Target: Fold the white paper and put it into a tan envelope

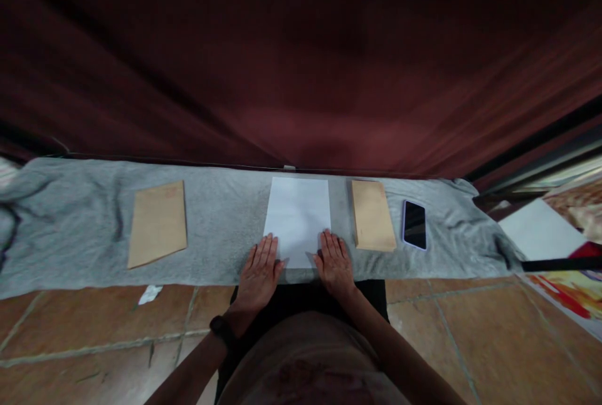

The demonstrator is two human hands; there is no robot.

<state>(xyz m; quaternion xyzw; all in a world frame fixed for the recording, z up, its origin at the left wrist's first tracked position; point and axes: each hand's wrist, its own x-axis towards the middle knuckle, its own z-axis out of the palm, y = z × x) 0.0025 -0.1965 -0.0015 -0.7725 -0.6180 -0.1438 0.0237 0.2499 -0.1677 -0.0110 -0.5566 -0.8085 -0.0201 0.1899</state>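
Your left hand (258, 272) and right hand (335, 266) lie palm-down, fingers straight, unclosed, on 2 side edges of the white rectangular paper sheet (299, 214). Sheet flat on grey plush cloth (223, 220), near tan rectangular paper stack (373, 217).

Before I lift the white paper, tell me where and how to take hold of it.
Probably best to pinch the white paper by its two near corners, coming from the near side. It lies flat on the gray cloth, so its thin edges are the likely grip, and the left hand and right hand rest palm-down at those corners.
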